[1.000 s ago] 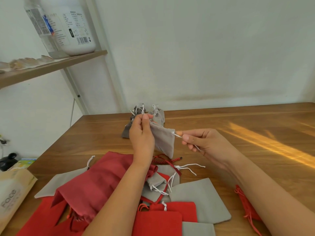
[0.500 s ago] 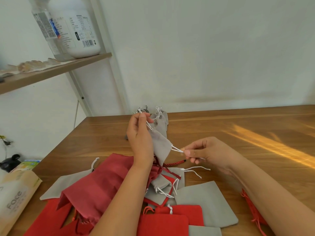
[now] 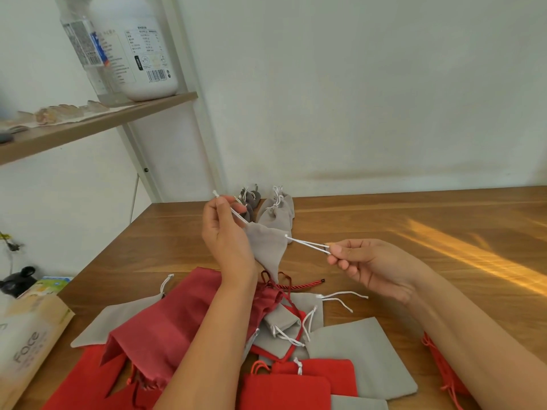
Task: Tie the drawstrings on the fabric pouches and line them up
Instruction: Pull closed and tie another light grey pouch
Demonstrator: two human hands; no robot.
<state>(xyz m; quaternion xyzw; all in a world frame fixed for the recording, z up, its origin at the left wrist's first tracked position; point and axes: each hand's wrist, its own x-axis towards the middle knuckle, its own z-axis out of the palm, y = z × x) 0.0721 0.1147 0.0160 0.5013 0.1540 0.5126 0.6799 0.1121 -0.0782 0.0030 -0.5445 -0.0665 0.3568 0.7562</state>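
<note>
Two hands pinch white drawstrings: left hand (image 3: 226, 235) and right hand (image 3: 371, 264), grey pouch (image 3: 268, 247) hanging between them.

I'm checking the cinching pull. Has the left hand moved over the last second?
Yes. The left hand, pinching a white drawstring, has shifted left: its fingers were right beside the tied light grey pouch, and now a clear gap separates them.

view: head | looks forward and down | near, over table (image 3: 384, 220) | wall (image 3: 355, 84) ahead
</note>
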